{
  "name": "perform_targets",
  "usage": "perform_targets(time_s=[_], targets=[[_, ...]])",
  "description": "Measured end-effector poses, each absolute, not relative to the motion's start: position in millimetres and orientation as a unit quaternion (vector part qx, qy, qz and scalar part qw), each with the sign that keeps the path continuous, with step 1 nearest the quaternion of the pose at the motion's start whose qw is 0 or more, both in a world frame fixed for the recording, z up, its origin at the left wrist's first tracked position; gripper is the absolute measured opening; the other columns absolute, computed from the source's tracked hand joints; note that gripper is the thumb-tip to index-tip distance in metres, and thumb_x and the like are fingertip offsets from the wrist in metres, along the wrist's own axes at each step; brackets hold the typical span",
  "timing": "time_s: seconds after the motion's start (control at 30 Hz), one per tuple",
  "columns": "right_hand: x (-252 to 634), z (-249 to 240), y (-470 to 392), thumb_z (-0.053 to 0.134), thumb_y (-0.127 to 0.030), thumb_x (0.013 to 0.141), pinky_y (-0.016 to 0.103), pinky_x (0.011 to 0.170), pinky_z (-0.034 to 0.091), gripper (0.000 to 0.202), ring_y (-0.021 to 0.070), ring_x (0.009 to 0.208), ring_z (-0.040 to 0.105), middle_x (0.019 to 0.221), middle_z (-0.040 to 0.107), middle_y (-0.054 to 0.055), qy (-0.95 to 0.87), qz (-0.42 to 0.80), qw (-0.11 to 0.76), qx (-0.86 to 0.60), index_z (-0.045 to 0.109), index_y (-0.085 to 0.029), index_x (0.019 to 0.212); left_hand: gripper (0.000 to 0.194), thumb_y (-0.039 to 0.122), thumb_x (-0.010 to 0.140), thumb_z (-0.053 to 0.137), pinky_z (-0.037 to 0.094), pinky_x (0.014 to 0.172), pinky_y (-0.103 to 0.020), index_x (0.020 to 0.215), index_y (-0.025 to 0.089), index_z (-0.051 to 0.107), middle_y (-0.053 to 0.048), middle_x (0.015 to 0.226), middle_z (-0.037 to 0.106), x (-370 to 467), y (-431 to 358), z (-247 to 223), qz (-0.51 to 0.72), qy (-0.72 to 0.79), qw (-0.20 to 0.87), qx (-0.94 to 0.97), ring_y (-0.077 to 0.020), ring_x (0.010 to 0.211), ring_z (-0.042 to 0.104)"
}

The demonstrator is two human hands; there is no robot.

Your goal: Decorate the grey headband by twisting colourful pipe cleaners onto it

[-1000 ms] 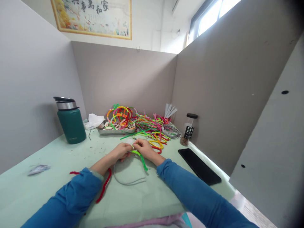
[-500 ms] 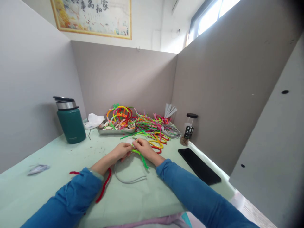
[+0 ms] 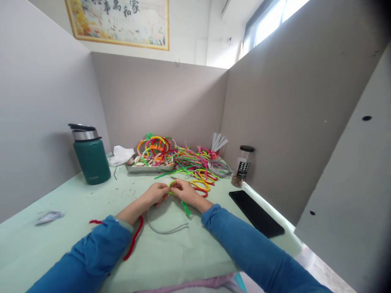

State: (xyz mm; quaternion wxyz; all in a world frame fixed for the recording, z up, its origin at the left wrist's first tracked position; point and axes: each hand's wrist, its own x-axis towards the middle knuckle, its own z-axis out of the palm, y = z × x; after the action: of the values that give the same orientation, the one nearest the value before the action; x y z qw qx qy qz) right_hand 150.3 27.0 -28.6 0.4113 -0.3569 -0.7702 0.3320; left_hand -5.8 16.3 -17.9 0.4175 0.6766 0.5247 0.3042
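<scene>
Green fuzzy strip (image 3: 186,208) sits at the middle of the desk (image 3: 195,258), running between the fingertips of both hands and showing again below the right one, its end hanging toward the near edge. The left hand (image 3: 158,194) has its fingers pinched together on the strip, and the right hand (image 3: 185,191) pinches it too, thumb and forefinger meeting the left fingertips; exactly how the strip is gripped is hidden by the fingers. A thin grey wire (image 3: 166,232) curves out from under the left hand, its two ends close together on the desk. Beside the left forearm lies a red strip (image 3: 134,240), partly covered by the sleeve. Beyond the hands stand a metal tray (image 3: 149,169) of small pieces and a tangled heap of coloured strips (image 3: 192,158), with a grey coil (image 3: 220,169) at the heap's right. A dark phone (image 3: 256,213) lies near the right sleeve
</scene>
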Motion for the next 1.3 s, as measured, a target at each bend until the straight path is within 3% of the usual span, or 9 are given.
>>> perform_targets(time_s=[0.2,0.57,0.9,1.3], targets=[[151.8,-32.7,28.0,0.049,-0.018,0.074,0.019,0.048,0.033,0.015,0.0082,0.052,0.046,0.061,0.053,-0.003,-0.788,0.317,0.393,-0.352,0.055,-0.017,0.087,0.019,0.033,0.069,0.044,0.026,0.029,-0.019,0.059,0.017,0.044,0.006,0.047,0.044,-6.1,17.8,-18.2,0.306,0.529,0.414,0.674,-0.0049,0.027,0.032],[151.3,-31.3,27.4,0.048,-0.017,0.074,0.019,0.048,0.032,0.013,0.0082,0.052,0.044,0.061,0.051,-0.003,-0.788,0.308,0.392,-0.361,0.055,-0.017,0.086,0.024,0.036,0.071,0.044,0.024,0.029,-0.019,0.058,0.017,0.044,0.007,0.043,0.040,-5.4,14.2,-15.5,0.297,0.531,0.408,0.681,-0.0052,0.026,0.031],[150.7,-35.3,34.2,0.048,-0.028,0.078,0.021,0.054,0.033,0.015,0.0100,0.061,0.043,0.065,0.051,-0.002,-0.780,0.287,0.415,-0.369,0.054,-0.016,0.072,0.033,0.047,0.072,0.045,0.023,0.031,-0.020,0.060,0.017,0.044,0.006,0.045,0.042,-4.8,14.3,-15.9,0.273,0.533,0.393,0.698,-0.0050,0.028,0.033],[149.4,-33.9,33.6,0.048,-0.027,0.076,0.021,0.052,0.029,0.018,0.0090,0.056,0.038,0.059,0.045,-0.003,-0.769,0.282,0.427,-0.383,0.050,-0.016,0.063,0.041,0.056,0.070,0.045,0.022,0.033,-0.020,0.060,0.016,0.045,0.005,0.047,0.044,-6.2,15.3,-17.9,0.256,0.531,0.385,0.710,-0.0046,0.030,0.034]])
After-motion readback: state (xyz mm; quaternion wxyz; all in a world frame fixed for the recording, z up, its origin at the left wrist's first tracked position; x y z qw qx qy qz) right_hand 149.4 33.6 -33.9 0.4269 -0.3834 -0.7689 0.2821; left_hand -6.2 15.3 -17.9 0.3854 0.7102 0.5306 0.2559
